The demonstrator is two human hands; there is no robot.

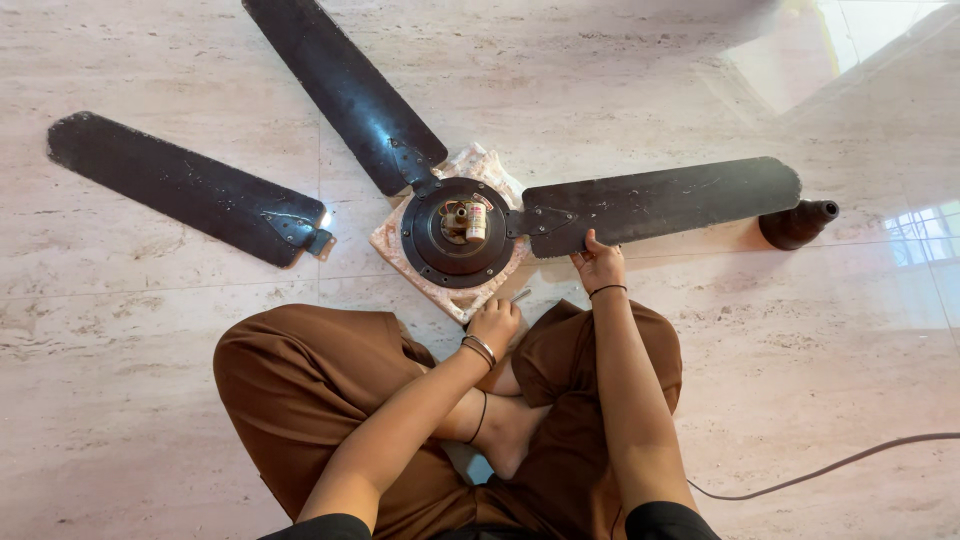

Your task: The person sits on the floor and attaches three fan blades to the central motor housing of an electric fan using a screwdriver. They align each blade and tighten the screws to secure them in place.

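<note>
A: Locate ceiling-fan motor hub (458, 232).
B: Resting on pink patterned pad (392, 243), on marble floor (150, 300), directly ahead of crossed legs.
A: Mounted blade (660, 203), position from hub?
B: Bolted to right side of hub; long axis running away to the right. Second mounted blade (345, 92) angled up-left from hub. Detached blade (185, 188) lying left of hub, apart from it.
A: Nearer hand?
B: Right hand (598, 264), at blade root just right of hub, fingers pinching lower blade edge. Forearm straight, reaching forward.
A: Left hand (494, 322)?
B: Just below hub, at pad corner, curled around thin metal tool (520, 295); tool type not discernible. Elbow bent, forearm angled up-right.
A: Other items?
B: Dark canopy cup (797, 224) well right of hub, beyond blade tip; cable (820, 470) lower right.
</note>
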